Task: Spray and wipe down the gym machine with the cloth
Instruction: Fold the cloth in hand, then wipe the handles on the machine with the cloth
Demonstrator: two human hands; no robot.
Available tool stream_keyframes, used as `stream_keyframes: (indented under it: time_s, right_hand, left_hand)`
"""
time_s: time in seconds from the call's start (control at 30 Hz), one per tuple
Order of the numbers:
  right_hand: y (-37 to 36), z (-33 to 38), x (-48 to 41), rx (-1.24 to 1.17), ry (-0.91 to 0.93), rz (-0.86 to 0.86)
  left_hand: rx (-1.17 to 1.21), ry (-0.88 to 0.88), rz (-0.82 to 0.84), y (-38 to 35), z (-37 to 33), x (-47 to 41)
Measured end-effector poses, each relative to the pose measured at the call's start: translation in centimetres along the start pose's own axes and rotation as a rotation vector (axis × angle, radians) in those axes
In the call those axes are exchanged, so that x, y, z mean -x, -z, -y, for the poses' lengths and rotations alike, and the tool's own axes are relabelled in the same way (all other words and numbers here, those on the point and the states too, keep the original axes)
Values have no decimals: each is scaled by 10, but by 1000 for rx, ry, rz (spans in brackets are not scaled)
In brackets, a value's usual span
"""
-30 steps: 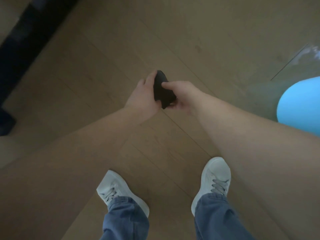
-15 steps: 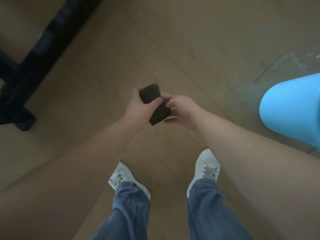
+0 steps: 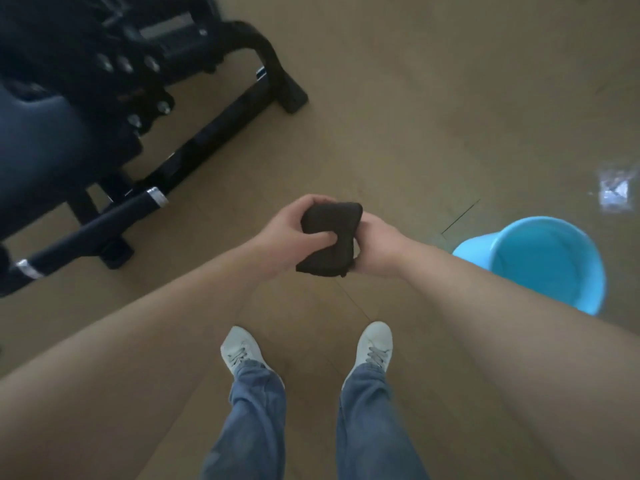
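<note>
A dark folded cloth (image 3: 332, 226) sits between both hands in front of me, above the floor. My left hand (image 3: 287, 237) grips its left side, thumb pressed across the front. My right hand (image 3: 377, 247) holds its right edge from behind, fingers mostly hidden by the cloth. The black gym machine (image 3: 114, 109) fills the upper left, with a padded seat (image 3: 38, 150), a bolted frame and a bar with silver collars (image 3: 104, 223). No spray bottle is in view.
A light blue bucket (image 3: 550, 261) stands on the wooden floor to my right, close to my right forearm. A shiny wet patch (image 3: 613, 188) lies beyond it. My white shoes (image 3: 242, 348) and jeans show below.
The view has swung up and left, bringing the gym machine and the bucket's inside into sight. Both hands have kept hold of the cloth and turned it flatter toward me.
</note>
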State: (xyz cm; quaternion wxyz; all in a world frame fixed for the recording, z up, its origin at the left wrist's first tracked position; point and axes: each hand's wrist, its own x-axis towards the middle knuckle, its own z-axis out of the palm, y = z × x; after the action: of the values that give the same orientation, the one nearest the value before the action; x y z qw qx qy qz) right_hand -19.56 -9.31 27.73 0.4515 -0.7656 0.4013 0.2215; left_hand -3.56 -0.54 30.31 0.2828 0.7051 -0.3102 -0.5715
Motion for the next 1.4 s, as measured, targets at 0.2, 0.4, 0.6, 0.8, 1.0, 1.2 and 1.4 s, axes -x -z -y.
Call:
stream_keyframes:
  time_s: [0.2,0.4,0.6,0.8,1.0,1.2,1.4]
  right_hand:
    - [57,53,77,-99,3,-112]
    - [115,97,151,-156,91,-183]
    - [178,137,222,-354,55,-290]
    - [220,194,294,-519,203,-278]
    - [246,250,350,-361,349,-382]
    - [251,314,352,-146,397,-493]
    - [244,379,313,164,362,-484]
  left_hand:
    - [52,-92,-241,16,-94,75]
    - [89,-175,-425,22,-177,152]
    - [288,-178,-640,27,-242,215]
    - [470,-267,-781,39,-297,279]
    - [572,-295,-831,53,-326,328]
    - [587,-337,-840,89,-326,339]
    - [762,-333,-805,170,-316,331]
